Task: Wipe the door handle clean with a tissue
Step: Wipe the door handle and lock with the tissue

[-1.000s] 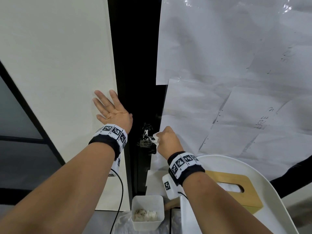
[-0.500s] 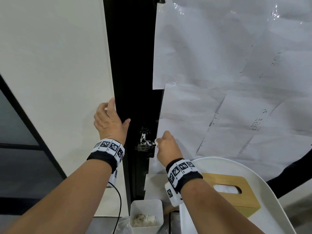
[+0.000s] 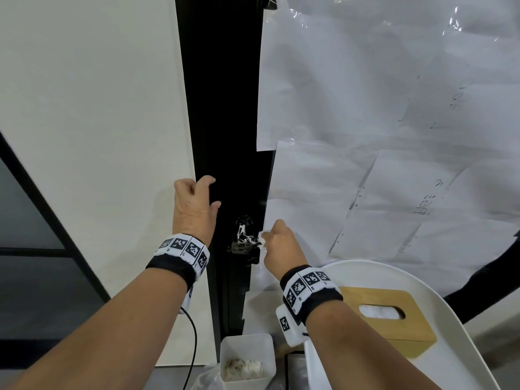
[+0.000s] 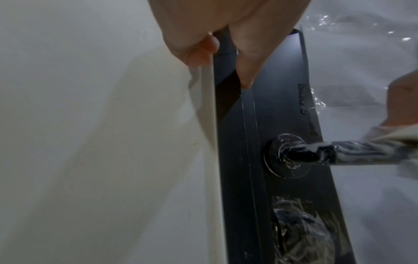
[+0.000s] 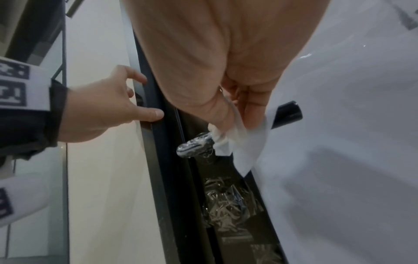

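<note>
The door handle is a black lever smeared with white streaks, set on the black door frame. It also shows in the left wrist view and the right wrist view. My right hand pinches a white tissue between thumb and fingers and holds it against the lever's outer part. The tissue wraps the lever's right end. My left hand is up and to the left of the handle. Its fingers curl over the frame's left edge and its thumb presses the black strip.
A wooden tissue box lies on a white round tray at lower right. A white bin with used tissues stands below the handle. Paper sheets under plastic cover the door. Crumpled film is taped under the handle.
My left hand went from lying flat on the white wall to curling over the frame's edge, further right. My right hand stays at the handle with the tissue.
</note>
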### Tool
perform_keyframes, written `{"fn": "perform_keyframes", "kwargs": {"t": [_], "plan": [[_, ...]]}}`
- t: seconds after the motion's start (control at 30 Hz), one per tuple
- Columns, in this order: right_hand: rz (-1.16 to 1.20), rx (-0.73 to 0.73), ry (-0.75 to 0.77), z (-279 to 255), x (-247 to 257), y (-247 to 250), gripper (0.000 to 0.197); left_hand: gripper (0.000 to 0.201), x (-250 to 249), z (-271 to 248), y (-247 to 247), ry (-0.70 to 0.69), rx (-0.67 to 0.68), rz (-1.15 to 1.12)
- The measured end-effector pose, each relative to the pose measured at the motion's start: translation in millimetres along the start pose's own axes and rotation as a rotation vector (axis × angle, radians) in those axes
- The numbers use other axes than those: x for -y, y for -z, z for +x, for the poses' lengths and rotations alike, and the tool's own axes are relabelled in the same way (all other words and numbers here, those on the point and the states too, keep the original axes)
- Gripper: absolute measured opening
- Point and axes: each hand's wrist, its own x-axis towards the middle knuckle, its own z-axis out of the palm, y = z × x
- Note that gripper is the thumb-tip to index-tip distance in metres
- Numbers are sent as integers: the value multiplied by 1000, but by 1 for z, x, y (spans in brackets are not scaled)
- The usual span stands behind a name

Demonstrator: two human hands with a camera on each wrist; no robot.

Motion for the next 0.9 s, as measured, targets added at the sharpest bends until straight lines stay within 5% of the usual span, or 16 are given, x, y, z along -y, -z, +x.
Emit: {"fn": "perform_keyframes", "kwargs": {"t": [0.2, 0.37, 0.6, 0.9], "plan": [[99, -10, -26, 5, -3, 1, 38, 29, 4, 5, 1, -61, 185, 64], [186, -4, -7, 4, -1, 10, 51, 27, 6, -3, -3, -148, 222, -61], [200, -83, 12, 5, 7, 15, 25, 20, 2, -4, -3, -227, 500, -161], [266, -31, 95, 7, 9, 22, 10, 21, -11, -4, 3, -138, 621, -11]]}}
